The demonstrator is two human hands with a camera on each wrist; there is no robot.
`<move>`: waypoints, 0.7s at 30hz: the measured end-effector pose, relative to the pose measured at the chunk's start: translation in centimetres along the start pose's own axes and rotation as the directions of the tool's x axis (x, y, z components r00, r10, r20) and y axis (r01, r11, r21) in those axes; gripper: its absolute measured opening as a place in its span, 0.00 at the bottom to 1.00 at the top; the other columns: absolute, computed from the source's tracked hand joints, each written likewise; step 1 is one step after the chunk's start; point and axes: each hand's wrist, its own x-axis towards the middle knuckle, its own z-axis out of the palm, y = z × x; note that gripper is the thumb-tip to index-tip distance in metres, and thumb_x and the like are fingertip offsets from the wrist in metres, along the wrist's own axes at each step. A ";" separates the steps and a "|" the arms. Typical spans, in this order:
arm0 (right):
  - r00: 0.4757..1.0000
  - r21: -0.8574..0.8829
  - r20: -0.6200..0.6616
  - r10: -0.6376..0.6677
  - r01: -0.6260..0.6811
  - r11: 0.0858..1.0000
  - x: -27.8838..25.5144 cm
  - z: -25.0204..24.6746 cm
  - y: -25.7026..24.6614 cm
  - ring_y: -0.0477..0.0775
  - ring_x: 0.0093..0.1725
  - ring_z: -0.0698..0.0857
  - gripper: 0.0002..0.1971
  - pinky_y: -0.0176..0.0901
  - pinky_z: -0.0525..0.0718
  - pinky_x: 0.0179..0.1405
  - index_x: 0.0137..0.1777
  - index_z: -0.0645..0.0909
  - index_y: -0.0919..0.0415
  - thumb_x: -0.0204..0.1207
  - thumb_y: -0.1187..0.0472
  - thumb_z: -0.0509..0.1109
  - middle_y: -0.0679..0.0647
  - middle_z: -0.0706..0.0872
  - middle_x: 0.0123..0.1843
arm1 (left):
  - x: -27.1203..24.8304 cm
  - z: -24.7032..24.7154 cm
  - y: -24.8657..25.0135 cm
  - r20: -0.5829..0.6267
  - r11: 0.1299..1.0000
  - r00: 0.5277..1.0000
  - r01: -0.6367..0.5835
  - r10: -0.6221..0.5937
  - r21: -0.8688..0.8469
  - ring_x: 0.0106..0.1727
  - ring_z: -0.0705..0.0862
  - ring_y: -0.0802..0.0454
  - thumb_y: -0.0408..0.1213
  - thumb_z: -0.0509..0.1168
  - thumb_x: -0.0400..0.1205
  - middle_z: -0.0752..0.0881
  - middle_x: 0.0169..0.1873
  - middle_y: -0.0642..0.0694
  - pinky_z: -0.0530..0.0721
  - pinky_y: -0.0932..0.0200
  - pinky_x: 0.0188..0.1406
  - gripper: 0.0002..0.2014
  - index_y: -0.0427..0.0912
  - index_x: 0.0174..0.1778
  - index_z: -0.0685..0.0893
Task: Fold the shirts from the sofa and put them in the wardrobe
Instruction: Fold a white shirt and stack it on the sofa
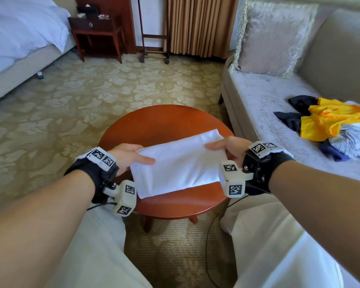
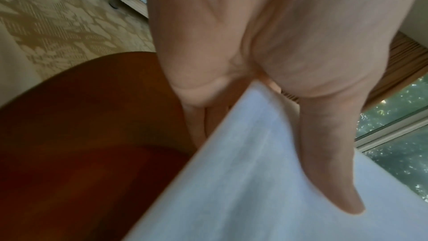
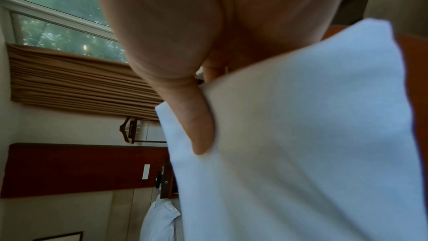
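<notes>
- Left hand pinches the folded white shirt at its left end, thumb on top, fingers beneath.
- Right hand pinches its right end likewise.
- The shirt is over the round tabletop.
- Loose shirts lie heaped on the sofa.

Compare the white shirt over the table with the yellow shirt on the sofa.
The white shirt is folded into a flat rectangle; the yellow shirt lies crumpled. The white shirt is pinched at each end by the left hand and right hand over the round table; the yellow shirt sits untouched among other clothes on the sofa. Both are fabric garments.
</notes>
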 end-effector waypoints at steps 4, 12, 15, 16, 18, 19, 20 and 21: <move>0.991 0.063 -0.108 -0.082 0.090 0.994 -1.7 -2.0 0.1 0.66 0.51 0.90 0.25 0.60 0.88 0.47 0.64 0.82 0.64 0.69 0.58 0.81 0.63 0.91 0.53 | -0.9 1.3 2.4 -0.025 0.995 0.997 -0.068 0.066 -0.079 0.56 0.89 0.42 0.40 0.88 0.53 0.92 0.52 0.42 0.84 0.44 0.63 0.30 0.43 0.52 0.91; 0.873 0.105 -0.438 -0.214 0.286 0.952 -8.3 -9.4 1.8 0.65 0.48 0.89 0.19 0.60 0.89 0.45 0.60 0.82 0.64 0.72 0.57 0.79 0.65 0.89 0.51 | -2.8 8.9 9.9 0.006 0.944 0.966 -0.253 0.260 -0.210 0.57 0.90 0.46 0.36 0.78 0.74 0.92 0.52 0.45 0.83 0.45 0.65 0.18 0.42 0.60 0.88; 0.795 0.091 -0.574 -0.196 0.300 0.950 -10.7 -13.8 3.9 0.65 0.48 0.90 0.20 0.69 0.87 0.50 0.50 0.84 0.59 0.64 0.52 0.85 0.65 0.90 0.51 | -3.4 13.7 12.8 0.003 0.928 0.955 -0.288 0.297 -0.237 0.56 0.89 0.45 0.40 0.80 0.72 0.92 0.52 0.44 0.83 0.44 0.65 0.16 0.44 0.55 0.89; 0.773 0.084 -0.607 -0.187 0.297 0.951 -11.2 -15.6 4.9 0.63 0.46 0.91 0.22 0.68 0.88 0.49 0.48 0.84 0.58 0.59 0.49 0.86 0.64 0.90 0.50 | -3.5 15.5 13.8 0.009 0.925 0.952 -0.293 0.304 -0.240 0.57 0.89 0.45 0.42 0.80 0.72 0.91 0.53 0.43 0.83 0.44 0.65 0.17 0.44 0.55 0.89; 0.706 0.090 -0.690 -0.163 0.307 0.948 -12.9 -19.0 6.9 0.64 0.44 0.91 0.22 0.68 0.88 0.48 0.41 0.84 0.57 0.53 0.47 0.87 0.62 0.91 0.46 | -3.7 19.5 15.7 0.020 0.920 0.948 -0.304 0.318 -0.249 0.56 0.89 0.44 0.45 0.81 0.71 0.90 0.55 0.42 0.84 0.43 0.64 0.19 0.44 0.55 0.88; 0.672 0.063 -0.723 -0.161 0.296 0.953 -14.1 -20.6 8.0 0.65 0.44 0.91 0.20 0.67 0.88 0.49 0.37 0.83 0.57 0.56 0.46 0.86 0.62 0.91 0.46 | -3.8 21.6 16.6 0.033 0.917 0.945 -0.308 0.326 -0.252 0.55 0.89 0.44 0.47 0.81 0.70 0.90 0.55 0.42 0.84 0.43 0.64 0.22 0.43 0.57 0.88; 0.646 0.037 -0.748 -0.152 0.269 0.962 -15.4 -21.9 8.9 0.65 0.46 0.91 0.20 0.65 0.88 0.51 0.35 0.82 0.57 0.59 0.43 0.84 0.61 0.90 0.47 | -3.9 23.6 17.4 0.050 0.915 0.941 -0.313 0.335 -0.255 0.55 0.89 0.43 0.48 0.82 0.69 0.89 0.56 0.42 0.84 0.43 0.63 0.26 0.42 0.60 0.87; 0.618 0.020 -0.774 -0.138 0.242 0.970 -16.8 -23.1 9.9 0.64 0.48 0.90 0.21 0.63 0.88 0.53 0.35 0.81 0.57 0.60 0.41 0.82 0.60 0.89 0.49 | -4.1 25.6 18.2 0.068 0.916 0.939 -0.310 0.337 -0.255 0.55 0.89 0.43 0.50 0.82 0.68 0.89 0.56 0.42 0.85 0.43 0.62 0.29 0.41 0.62 0.85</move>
